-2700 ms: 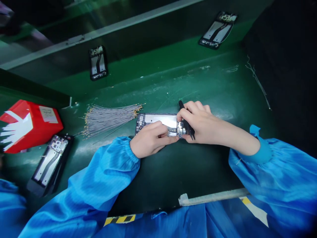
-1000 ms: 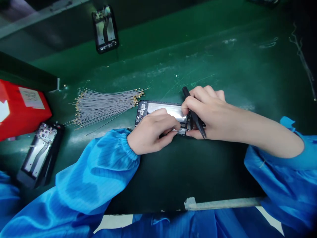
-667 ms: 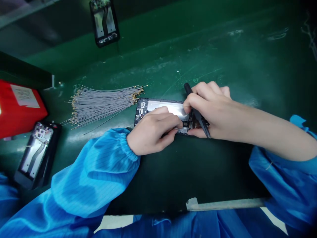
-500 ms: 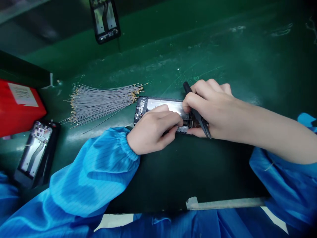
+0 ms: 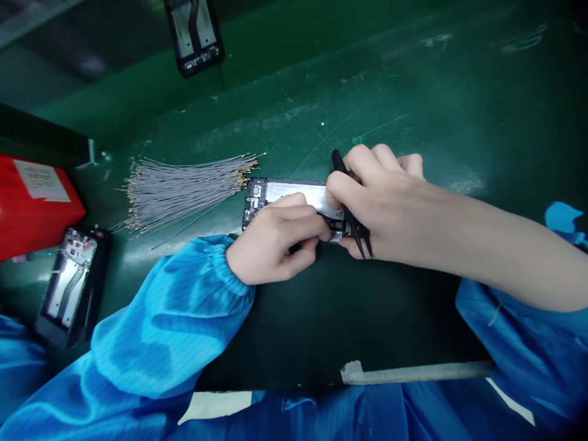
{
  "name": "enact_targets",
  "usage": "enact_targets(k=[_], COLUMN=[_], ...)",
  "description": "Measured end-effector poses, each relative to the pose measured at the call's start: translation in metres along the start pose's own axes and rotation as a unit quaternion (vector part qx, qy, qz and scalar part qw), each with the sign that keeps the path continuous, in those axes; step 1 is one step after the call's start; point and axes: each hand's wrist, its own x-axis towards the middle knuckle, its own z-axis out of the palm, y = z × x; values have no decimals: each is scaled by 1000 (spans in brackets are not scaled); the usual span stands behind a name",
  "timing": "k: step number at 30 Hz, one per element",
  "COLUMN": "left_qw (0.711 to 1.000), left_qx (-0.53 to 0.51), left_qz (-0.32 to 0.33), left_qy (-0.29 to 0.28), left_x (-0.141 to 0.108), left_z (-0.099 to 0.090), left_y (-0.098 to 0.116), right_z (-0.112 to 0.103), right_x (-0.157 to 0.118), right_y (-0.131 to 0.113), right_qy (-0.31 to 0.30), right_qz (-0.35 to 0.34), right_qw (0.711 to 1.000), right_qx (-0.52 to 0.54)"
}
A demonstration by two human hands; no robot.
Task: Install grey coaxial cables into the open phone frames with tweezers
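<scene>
An opened phone (image 5: 303, 191) lies on the green bench surface, its metal inner plate and small circuit parts showing. My left hand (image 5: 278, 237) rests over its near side, thumb and fingers pinched together by a dark part near the right end; whatever they pinch is hidden. Black tweezers (image 5: 353, 222) are tucked in my right hand (image 5: 379, 193), tips pointing down toward me, while the thumb and index finger press on the phone's right end. A bundle of thin grey cables (image 5: 184, 193) with gold-coloured ends lies just left of the phone.
Another opened phone (image 5: 195, 37) is at the back, and more phone parts (image 5: 73, 275) are at the left beside a red container (image 5: 34, 205) with a white label. Pale tape (image 5: 422, 372) runs along the front bench edge. A blue sleeve shows at far left.
The tweezers have turned in my right hand, and both tips now show apart. Both hands and the phone sit slightly further left in view, along with a small camera shift.
</scene>
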Motion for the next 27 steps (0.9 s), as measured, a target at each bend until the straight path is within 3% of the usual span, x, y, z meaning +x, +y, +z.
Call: enact_targets(k=[7, 10, 14, 18, 22, 25, 27], left_qw=[1000, 999, 989, 979, 969, 960, 951], left_qx=[16, 42, 138, 201, 241, 269, 270], left_qz=[16, 24, 40, 0, -27, -78, -150], left_qy=[-11, -1, 45, -13, -52, -25, 2], left_x=[-1, -5, -10, -4, 31, 76, 110], left_z=[-1, 0, 0, -10, -33, -54, -67], left_y=[-1, -1, -3, -9, -25, -46, -64], right_z=[3, 5, 6, 4, 9, 16, 20], right_x=[3, 3, 4, 8, 14, 19, 22], right_y=[-1, 7, 23, 37, 52, 62, 66], right_qy=[-9, 1, 77, 172, 237, 268, 280], right_qz=[37, 17, 14, 92, 146, 178, 188], right_qw=[999, 996, 974, 958, 945, 933, 927], right_qx=[31, 89, 211, 209, 172, 161, 163])
